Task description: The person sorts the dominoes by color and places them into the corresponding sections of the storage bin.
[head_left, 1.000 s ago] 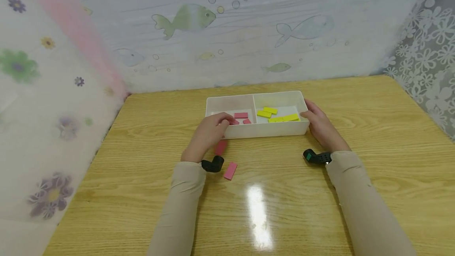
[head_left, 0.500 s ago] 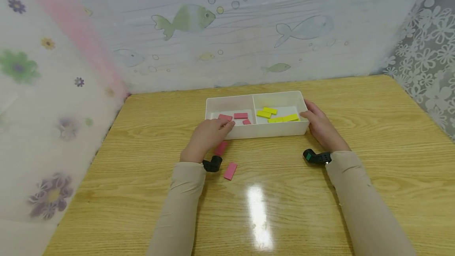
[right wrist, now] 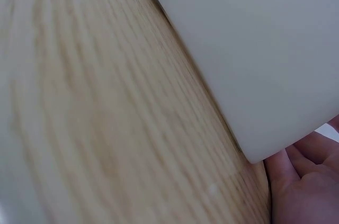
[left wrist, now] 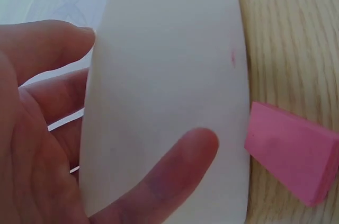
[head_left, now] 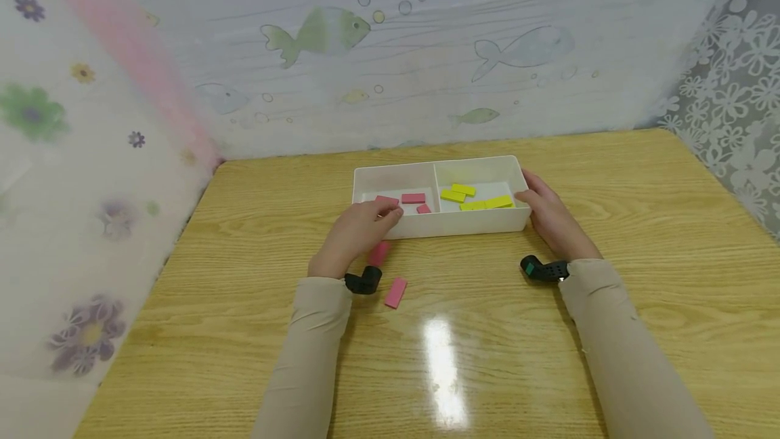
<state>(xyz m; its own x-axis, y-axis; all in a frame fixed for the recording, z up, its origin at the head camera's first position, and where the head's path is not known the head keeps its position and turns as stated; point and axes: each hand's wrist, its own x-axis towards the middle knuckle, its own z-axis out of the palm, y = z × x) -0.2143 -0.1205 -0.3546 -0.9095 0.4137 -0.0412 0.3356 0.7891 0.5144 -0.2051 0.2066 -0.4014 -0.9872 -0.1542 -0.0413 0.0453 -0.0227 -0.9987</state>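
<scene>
A white two-compartment box (head_left: 463,223) stands on the table. My left hand (head_left: 361,230) straddles its front wall at the left: fingers reach over the rim, while the thumb (left wrist: 183,155) lies outside in the left wrist view. No block shows between them. Pink blocks (head_left: 414,198) lie in the left compartment, partly hidden by this hand; several yellow blocks (head_left: 485,205) lie in the right one. My right hand (head_left: 551,219) grips the box's right end, thumb over the rim and fingers outside. Under the left wrist, a pink block (left wrist: 291,150) rests on the table close to the box.
Another pink block (head_left: 395,293) lies on the wooden table (head_left: 487,351), nearer to me. A wall covering with fish drawings (head_left: 414,53) rises behind the table, and a flowered panel (head_left: 67,222) borders its left side.
My left hand has drawn back from inside the left compartment towards the front rim, and a pink block it was touching now lies there. My right hand has stayed on the box.
</scene>
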